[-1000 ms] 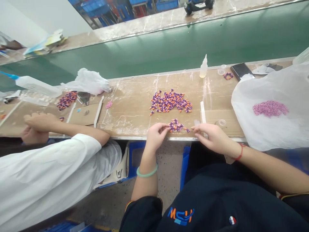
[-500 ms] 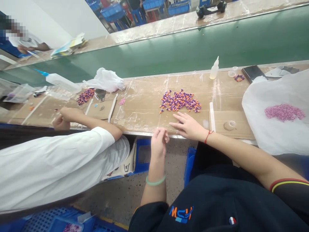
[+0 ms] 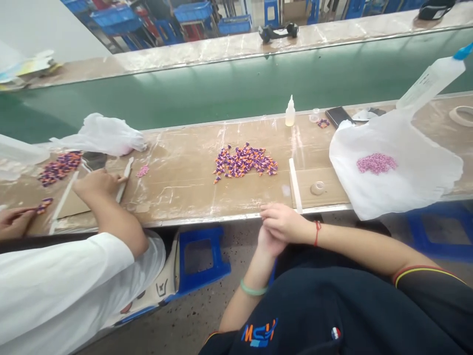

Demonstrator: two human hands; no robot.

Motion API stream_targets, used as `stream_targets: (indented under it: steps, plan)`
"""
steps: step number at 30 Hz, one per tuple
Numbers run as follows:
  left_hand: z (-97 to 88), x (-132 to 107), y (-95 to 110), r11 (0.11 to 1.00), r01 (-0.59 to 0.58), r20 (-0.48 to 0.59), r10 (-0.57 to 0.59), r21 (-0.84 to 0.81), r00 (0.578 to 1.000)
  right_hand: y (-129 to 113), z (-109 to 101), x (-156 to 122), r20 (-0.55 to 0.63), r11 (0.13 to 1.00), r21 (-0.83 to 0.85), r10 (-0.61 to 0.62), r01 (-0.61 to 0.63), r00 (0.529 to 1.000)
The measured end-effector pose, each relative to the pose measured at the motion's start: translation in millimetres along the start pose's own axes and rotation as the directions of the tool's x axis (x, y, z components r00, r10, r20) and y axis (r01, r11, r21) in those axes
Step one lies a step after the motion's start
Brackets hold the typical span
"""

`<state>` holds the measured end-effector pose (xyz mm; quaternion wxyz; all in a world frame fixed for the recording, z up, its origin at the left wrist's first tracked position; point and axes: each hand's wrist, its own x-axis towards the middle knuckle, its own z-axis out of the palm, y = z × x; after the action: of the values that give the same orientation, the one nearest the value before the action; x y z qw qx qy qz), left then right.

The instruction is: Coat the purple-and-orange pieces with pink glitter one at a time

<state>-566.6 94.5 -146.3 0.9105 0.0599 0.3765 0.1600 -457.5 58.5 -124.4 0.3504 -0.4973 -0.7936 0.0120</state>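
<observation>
My right hand (image 3: 283, 222), a red cord at its wrist, lies over my left hand (image 3: 269, 245) at the table's front edge. The right fingers are bent and pressed together. Most of the left fingers are hidden behind them, and whatever is between the hands cannot be made out. Beyond them on the table is a loose pile of small purple and orange pieces (image 3: 246, 161). To the right lie a white strip (image 3: 295, 186) and a small clear round dish (image 3: 318, 188) on a cardboard piece (image 3: 332, 183).
Pink bits (image 3: 377, 163) lie on a white sheet (image 3: 414, 185) at right. A small dropper bottle (image 3: 290, 112), a phone (image 3: 339, 117) and a ring of pieces (image 3: 322, 123) are farther back. At left a co-worker's hand (image 3: 98, 186) is near another pile (image 3: 60, 167).
My right hand has drawn back from the table onto my left hand, its spread fingers now closed. A small piece under it is no longer seen there. The view has swung right.
</observation>
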Motion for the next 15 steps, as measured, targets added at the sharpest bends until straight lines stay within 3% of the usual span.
stream_targets:
  steps: [3, 5, 9, 12, 15]
  plan:
    - [-1.4, -2, 4, 0.997, 0.015, -0.034, -0.017, -0.069, 0.999, -13, -11, -7, -0.028, 0.998, 0.024, -0.054, 0.054, 0.998]
    - [1.2, -5, 2, 0.995, 0.015, -0.049, -0.020, -0.101, 0.999, -16, -31, -7, -0.134, 0.998, 0.059, -0.019, 0.027, 0.991]
    - [9.0, -18, -8, 0.994, 0.057, -0.063, -0.063, -0.095, 0.996, -14, -90, -17, -0.401, 0.970, 0.115, 0.243, -0.215, 0.883]
    - [12.0, -32, -5, 0.995, 0.090, -0.056, -0.093, -0.048, 0.994, -14, -125, -41, -0.457, 0.958, 0.126, 0.288, -0.260, 0.842]
    - [11.6, -38, 11, 0.996, 0.084, -0.032, -0.083, 0.023, 0.996, -16, -141, -72, -0.488, 0.946, 0.145, 0.324, -0.291, 0.811]
